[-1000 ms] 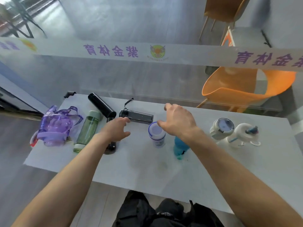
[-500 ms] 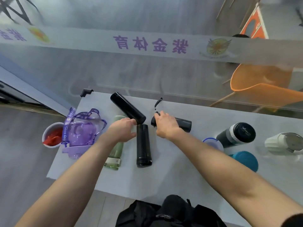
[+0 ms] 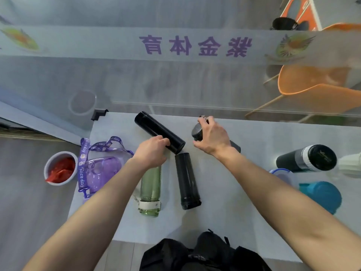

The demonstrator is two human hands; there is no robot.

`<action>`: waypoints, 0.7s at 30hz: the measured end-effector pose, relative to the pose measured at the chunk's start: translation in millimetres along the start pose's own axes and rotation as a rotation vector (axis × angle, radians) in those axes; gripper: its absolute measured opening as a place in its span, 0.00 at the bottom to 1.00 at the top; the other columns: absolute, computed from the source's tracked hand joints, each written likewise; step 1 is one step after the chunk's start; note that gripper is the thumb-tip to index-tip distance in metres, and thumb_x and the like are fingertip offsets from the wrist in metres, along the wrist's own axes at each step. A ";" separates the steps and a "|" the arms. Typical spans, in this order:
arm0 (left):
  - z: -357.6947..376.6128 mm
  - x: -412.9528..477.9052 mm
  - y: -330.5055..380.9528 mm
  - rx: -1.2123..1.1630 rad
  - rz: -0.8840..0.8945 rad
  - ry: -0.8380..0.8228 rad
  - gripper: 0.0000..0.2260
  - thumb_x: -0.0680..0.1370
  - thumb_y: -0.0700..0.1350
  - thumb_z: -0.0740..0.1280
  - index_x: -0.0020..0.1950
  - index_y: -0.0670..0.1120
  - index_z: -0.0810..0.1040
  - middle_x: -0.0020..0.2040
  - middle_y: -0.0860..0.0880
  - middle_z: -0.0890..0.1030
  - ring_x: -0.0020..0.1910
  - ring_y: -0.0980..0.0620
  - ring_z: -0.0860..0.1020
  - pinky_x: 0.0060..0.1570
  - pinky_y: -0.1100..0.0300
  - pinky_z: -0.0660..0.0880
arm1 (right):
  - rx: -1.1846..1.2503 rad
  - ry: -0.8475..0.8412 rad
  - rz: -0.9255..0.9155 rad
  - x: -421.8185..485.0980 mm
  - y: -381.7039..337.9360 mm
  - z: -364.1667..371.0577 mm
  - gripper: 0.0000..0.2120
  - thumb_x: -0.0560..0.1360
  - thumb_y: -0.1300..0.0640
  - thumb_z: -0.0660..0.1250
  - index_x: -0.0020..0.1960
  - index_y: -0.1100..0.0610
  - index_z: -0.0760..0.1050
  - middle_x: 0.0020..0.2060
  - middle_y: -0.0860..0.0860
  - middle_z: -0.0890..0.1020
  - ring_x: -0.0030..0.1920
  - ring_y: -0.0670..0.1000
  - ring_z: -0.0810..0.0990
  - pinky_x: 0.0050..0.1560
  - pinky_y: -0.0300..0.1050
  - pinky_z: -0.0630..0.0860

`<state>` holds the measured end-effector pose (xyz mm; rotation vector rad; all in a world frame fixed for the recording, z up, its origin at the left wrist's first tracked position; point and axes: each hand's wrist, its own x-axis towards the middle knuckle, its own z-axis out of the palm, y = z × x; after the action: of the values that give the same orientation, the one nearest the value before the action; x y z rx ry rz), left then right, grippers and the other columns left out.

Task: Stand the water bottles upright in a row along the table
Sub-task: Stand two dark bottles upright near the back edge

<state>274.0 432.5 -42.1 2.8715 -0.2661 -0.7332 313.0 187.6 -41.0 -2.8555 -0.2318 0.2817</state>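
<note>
On the grey table (image 3: 230, 216), my left hand (image 3: 150, 151) grips the near end of a long black flask (image 3: 154, 130) lying diagonally. My right hand (image 3: 213, 137) is wrapped around a dark grey bottle (image 3: 197, 132), tilting its top end up off the table. A second black flask (image 3: 187, 180) and a green glass bottle (image 3: 150, 190) lie flat between my arms. A purple bottle (image 3: 101, 169) with a strap lies at the left edge. To the right stand a dark bottle with a silver band (image 3: 306, 159), a blue bottle (image 3: 322, 194) and a clear one with a blue rim (image 3: 283, 174).
A white bottle (image 3: 349, 165) shows at the right edge. A white bin with red contents (image 3: 59, 169) sits on the floor left of the table. A glass partition runs behind the table, with an orange chair (image 3: 320, 94) beyond. A black bag (image 3: 199, 253) lies below the front edge.
My left hand has closed on the long black flask. My right hand has lifted the top end of the dark grey bottle. The view has shifted left.
</note>
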 end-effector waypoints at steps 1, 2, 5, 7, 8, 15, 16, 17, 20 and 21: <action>-1.6 3.7 2.9 -0.009 0.019 0.028 0.23 0.75 0.43 0.69 0.71 0.52 0.79 0.61 0.51 0.79 0.60 0.44 0.81 0.48 0.50 0.78 | 0.097 0.085 0.041 -5.7 1.4 -11.7 0.39 0.68 0.41 0.77 0.75 0.52 0.71 0.61 0.56 0.76 0.55 0.61 0.82 0.55 0.53 0.80; -3.9 7.4 6.5 -0.012 0.042 0.054 0.23 0.75 0.42 0.69 0.70 0.52 0.79 0.61 0.50 0.79 0.60 0.44 0.80 0.48 0.50 0.78 | 0.183 0.157 0.081 -12.4 3.2 -22.1 0.40 0.67 0.40 0.78 0.76 0.51 0.71 0.61 0.55 0.76 0.54 0.59 0.82 0.56 0.52 0.81; -8.3 18.0 15.9 -0.014 0.105 0.078 0.22 0.74 0.40 0.69 0.68 0.50 0.81 0.61 0.49 0.80 0.60 0.43 0.80 0.50 0.48 0.80 | 0.331 0.292 0.152 -32.8 9.5 -41.3 0.40 0.67 0.40 0.80 0.75 0.50 0.74 0.61 0.53 0.75 0.55 0.57 0.81 0.59 0.48 0.80; -6.9 21.4 21.9 0.003 0.170 0.055 0.21 0.73 0.39 0.69 0.66 0.50 0.81 0.59 0.49 0.80 0.60 0.43 0.79 0.51 0.46 0.81 | 0.358 0.345 0.183 -44.2 13.5 -45.2 0.40 0.67 0.40 0.81 0.75 0.50 0.75 0.61 0.52 0.75 0.55 0.56 0.82 0.59 0.47 0.80; -4.3 21.5 25.0 0.017 0.208 0.050 0.21 0.72 0.38 0.69 0.65 0.50 0.81 0.58 0.49 0.80 0.60 0.43 0.79 0.51 0.46 0.81 | 0.362 0.356 0.198 -49.2 15.7 -44.7 0.40 0.66 0.40 0.81 0.75 0.51 0.75 0.61 0.52 0.74 0.54 0.56 0.82 0.60 0.47 0.80; 41.0 -2.1 47.2 0.194 0.591 0.167 0.22 0.73 0.36 0.70 0.66 0.50 0.81 0.58 0.50 0.78 0.57 0.45 0.76 0.55 0.49 0.76 | 0.327 0.337 0.324 -68.8 32.5 -32.0 0.37 0.69 0.42 0.81 0.73 0.49 0.71 0.62 0.54 0.73 0.52 0.61 0.83 0.59 0.54 0.82; 47.1 -7.0 49.8 0.233 0.651 0.153 0.23 0.73 0.38 0.70 0.67 0.51 0.80 0.59 0.50 0.78 0.58 0.46 0.75 0.57 0.50 0.75 | 0.307 0.321 0.329 -69.6 33.5 -32.3 0.37 0.69 0.42 0.80 0.73 0.49 0.70 0.62 0.54 0.73 0.51 0.62 0.83 0.57 0.55 0.83; 51.9 -11.8 52.3 0.271 0.697 0.123 0.25 0.73 0.39 0.71 0.69 0.52 0.79 0.61 0.50 0.77 0.60 0.46 0.75 0.60 0.50 0.74 | 0.287 0.308 0.327 -70.4 33.7 -32.8 0.37 0.70 0.42 0.80 0.73 0.48 0.69 0.62 0.55 0.73 0.50 0.63 0.83 0.55 0.56 0.83; 66.5 -21.0 55.7 0.422 0.756 0.019 0.29 0.72 0.44 0.72 0.73 0.57 0.75 0.65 0.50 0.75 0.64 0.46 0.72 0.65 0.50 0.71 | 0.260 0.293 0.327 -71.1 31.3 -33.4 0.37 0.70 0.41 0.78 0.75 0.47 0.68 0.62 0.55 0.72 0.49 0.64 0.83 0.51 0.56 0.83; 70.2 -22.4 56.7 0.458 0.759 0.005 0.29 0.73 0.45 0.73 0.74 0.58 0.74 0.65 0.50 0.75 0.64 0.45 0.71 0.65 0.50 0.70 | 0.257 0.286 0.330 -70.9 30.3 -33.6 0.37 0.70 0.41 0.77 0.75 0.47 0.67 0.62 0.55 0.72 0.48 0.64 0.83 0.51 0.56 0.83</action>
<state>213.0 374.1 -81.1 2.7717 -1.5810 -0.5488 255.5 137.6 -5.4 -2.6227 0.3108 -0.0366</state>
